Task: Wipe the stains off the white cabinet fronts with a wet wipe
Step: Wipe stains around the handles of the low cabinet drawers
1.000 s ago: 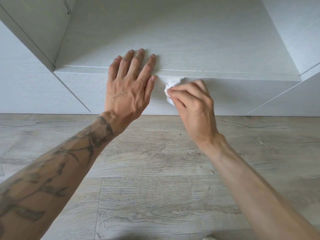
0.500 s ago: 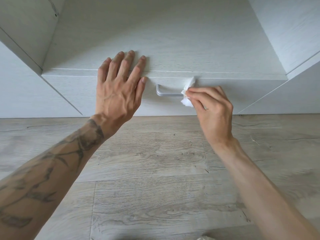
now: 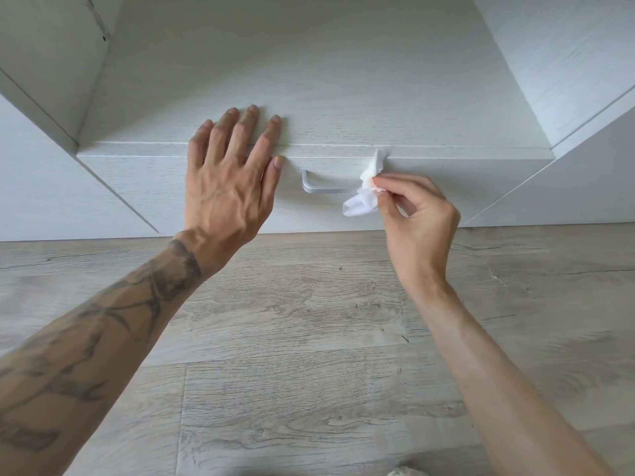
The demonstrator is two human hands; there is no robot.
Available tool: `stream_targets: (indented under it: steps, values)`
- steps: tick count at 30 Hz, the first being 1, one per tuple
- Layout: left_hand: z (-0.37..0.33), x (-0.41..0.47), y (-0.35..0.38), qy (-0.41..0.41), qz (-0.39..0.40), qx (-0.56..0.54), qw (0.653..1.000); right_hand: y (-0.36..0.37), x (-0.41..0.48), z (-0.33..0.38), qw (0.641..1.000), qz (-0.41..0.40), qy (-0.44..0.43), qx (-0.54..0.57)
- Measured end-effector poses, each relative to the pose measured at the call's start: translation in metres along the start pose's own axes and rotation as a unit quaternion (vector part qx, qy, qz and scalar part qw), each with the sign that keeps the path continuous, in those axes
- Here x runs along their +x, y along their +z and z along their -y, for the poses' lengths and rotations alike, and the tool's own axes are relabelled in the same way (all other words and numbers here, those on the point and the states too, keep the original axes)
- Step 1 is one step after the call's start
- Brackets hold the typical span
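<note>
A white cabinet drawer front (image 3: 137,187) runs across the middle of the head view, under a white shelf surface. My left hand (image 3: 226,187) lies flat, fingers spread, over the drawer's top edge, left of the metal handle (image 3: 321,187). My right hand (image 3: 417,218) pinches a crumpled white wet wipe (image 3: 362,201) between thumb and fingertips. The wipe hangs at the right end of the handle and hides that end. Its upper tip touches the drawer's top edge.
White side panels (image 3: 567,70) close in the shelf on both sides. A dark chipped mark (image 3: 99,25) shows on the left panel. Light wood-grain floor (image 3: 309,338) fills the lower half. A small pale object (image 3: 403,472) lies at the bottom edge.
My right hand has slid the wipe rightward along the drawer front, uncovering the metal handle. The left hand stays flat on the drawer's top edge.
</note>
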State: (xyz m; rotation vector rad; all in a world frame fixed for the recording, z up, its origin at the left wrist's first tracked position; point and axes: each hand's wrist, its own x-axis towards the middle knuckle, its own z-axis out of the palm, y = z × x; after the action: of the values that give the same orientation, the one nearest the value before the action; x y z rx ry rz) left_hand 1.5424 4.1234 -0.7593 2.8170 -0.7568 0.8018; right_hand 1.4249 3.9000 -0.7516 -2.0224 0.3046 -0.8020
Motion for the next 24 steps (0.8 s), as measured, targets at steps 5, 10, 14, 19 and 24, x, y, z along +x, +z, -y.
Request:
stream_targets:
  steps: [5,10,14,19,24]
  values:
    - [0.000,0.000,0.000,0.003,0.001,0.001,1.000,0.006,0.006,-0.002,0.999,-0.023,0.023,0.010]
    - [0.000,-0.001,0.001,-0.001,0.003,0.001,1.000,-0.004,-0.005,-0.005,1.000,-0.004,-0.004,-0.015]
    - [0.000,0.000,0.001,0.000,0.006,0.003,1.000,0.006,0.004,-0.004,0.999,-0.025,0.022,0.002]
    - [-0.001,-0.001,0.001,-0.002,0.008,0.003,1.000,-0.001,-0.008,-0.002,1.000,-0.015,0.017,-0.001]
    - [0.000,0.000,0.001,-0.002,0.004,0.005,1.000,0.010,0.003,0.002,0.999,-0.036,0.026,-0.004]
